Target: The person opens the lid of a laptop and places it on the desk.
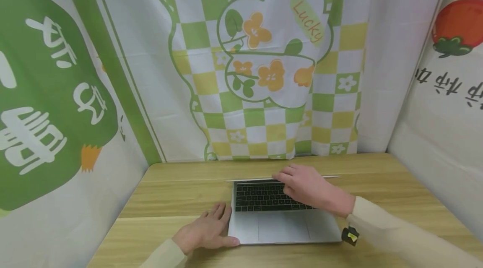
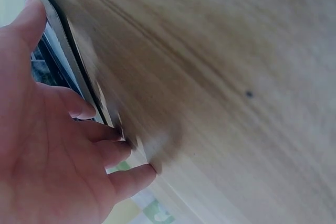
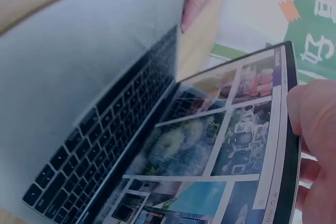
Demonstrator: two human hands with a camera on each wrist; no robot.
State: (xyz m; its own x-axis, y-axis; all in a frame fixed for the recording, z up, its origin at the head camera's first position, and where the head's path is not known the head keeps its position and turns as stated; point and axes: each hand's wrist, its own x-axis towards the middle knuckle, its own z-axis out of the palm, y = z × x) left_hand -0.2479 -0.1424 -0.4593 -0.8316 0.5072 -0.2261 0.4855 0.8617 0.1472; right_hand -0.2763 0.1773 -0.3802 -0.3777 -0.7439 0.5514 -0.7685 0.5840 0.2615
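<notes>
A silver laptop [image 1: 249,224] lies on the wooden table with its black keyboard [image 1: 260,196] showing. From above, its raised lid appears as a thin line, while the right wrist view shows a lit screen [image 3: 184,140] filled with picture tiles. My right hand [image 1: 305,186] grips the lid's top edge, thumb on the screen side and fingers behind. Beside the base's left edge, my left hand [image 1: 207,228] rests with fingers extended, its thumb at the front left corner. The left wrist view shows that hand's palm [image 2: 47,150] and fingertips along the laptop's side.
The wooden table [image 1: 181,192] extends around the laptop to a back edge by a checked green and yellow curtain [image 1: 249,121]. Printed cloth walls stand on the left [image 1: 128,175] and right [image 1: 434,154]. A small black device [image 1: 350,235] sits at the right sleeve.
</notes>
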